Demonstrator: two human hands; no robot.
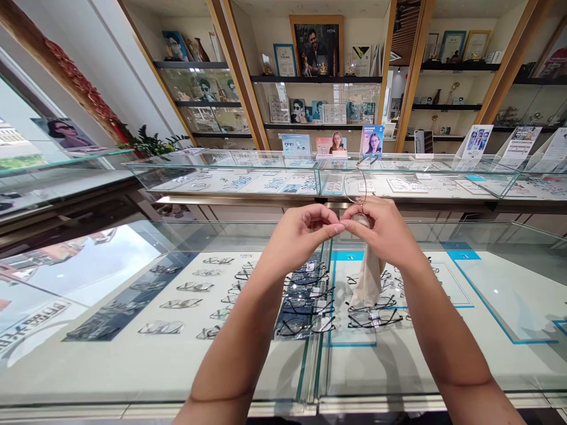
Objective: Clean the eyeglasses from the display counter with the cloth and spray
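1. The left hand [305, 230] is pinching shut, its fingertips meeting the right hand [383, 233] above the glass worktop [487, 307].
2. The right hand is gripping thin glasses [355, 180] (the rim is barely showing against the far cases) and a cloth [370, 280].
3. The cloth is hanging down, with its top hiding inside the fingers.
4. What the left fingertips are pinching is too small to make out.
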